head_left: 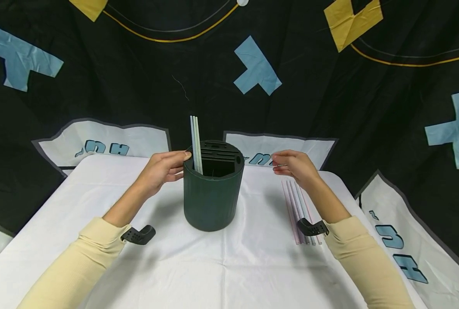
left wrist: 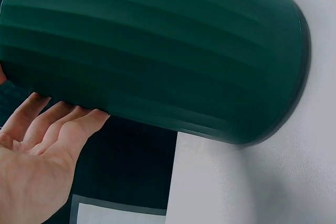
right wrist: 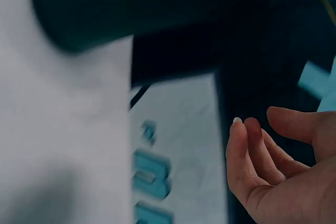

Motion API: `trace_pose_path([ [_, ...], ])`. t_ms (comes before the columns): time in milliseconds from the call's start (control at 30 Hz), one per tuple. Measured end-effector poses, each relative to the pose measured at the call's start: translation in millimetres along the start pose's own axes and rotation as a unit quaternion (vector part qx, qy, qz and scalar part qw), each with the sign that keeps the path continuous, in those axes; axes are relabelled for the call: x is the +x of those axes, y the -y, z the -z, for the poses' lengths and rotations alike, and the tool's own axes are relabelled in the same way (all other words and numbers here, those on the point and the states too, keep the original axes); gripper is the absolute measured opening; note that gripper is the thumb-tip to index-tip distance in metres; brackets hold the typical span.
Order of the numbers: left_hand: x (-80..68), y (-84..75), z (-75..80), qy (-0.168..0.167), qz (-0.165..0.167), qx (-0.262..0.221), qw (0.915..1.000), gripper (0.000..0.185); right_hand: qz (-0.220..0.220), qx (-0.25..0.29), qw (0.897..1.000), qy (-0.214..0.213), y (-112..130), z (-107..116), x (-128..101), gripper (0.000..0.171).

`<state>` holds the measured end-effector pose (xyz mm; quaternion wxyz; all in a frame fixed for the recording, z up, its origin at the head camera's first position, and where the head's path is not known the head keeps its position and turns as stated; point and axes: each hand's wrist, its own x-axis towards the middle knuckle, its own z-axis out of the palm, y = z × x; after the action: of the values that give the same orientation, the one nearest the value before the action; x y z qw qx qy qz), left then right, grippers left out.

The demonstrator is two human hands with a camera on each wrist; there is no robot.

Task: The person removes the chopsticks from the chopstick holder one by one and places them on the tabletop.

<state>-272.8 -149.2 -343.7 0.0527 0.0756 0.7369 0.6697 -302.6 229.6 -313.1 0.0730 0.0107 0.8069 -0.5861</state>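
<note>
A dark green round container with ribbed sides and a slotted insert in its top stands upright on the table. Several pale straws rise from the left part of its opening. My left hand is at its left side, thumb at the rim by the straws. In the left wrist view the slightly bent fingers touch the outer wall. To the right, my right hand is raised above the table. Its thumb and fingers stand apart with nothing between them in the right wrist view. Below it lie loose straws, pink, clear and bluish.
The table has a white cloth. Behind it hangs a black cloth backdrop with blue and yellow shapes. White lettered panels show past the table's far edge. A black band device sits at each wrist.
</note>
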Motion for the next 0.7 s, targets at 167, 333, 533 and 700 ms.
trace_pose_path([
  [167,-0.1,-0.2,0.2,-0.001,0.001,-0.005,1.0,0.06,0.03,0.03,0.999,0.022,31.7,-21.7,-8.1,0.039],
  [333,-0.5,-0.8,0.3,-0.001,0.0,-0.005,1.0,0.059,0.057,0.043,0.996,0.051,58.7,-44.0,-16.1,0.034],
  [533,-0.3,-0.9,-0.8,-0.005,0.005,-0.01,0.9999,0.059,0.08,0.045,0.992,0.081,79.5,-72.3,-20.8,0.031],
  [700,-0.5,-0.3,-0.3,-0.008,0.005,-0.01,0.9999,0.058,0.097,0.036,0.989,0.102,89.1,-96.6,-21.6,0.027],
])
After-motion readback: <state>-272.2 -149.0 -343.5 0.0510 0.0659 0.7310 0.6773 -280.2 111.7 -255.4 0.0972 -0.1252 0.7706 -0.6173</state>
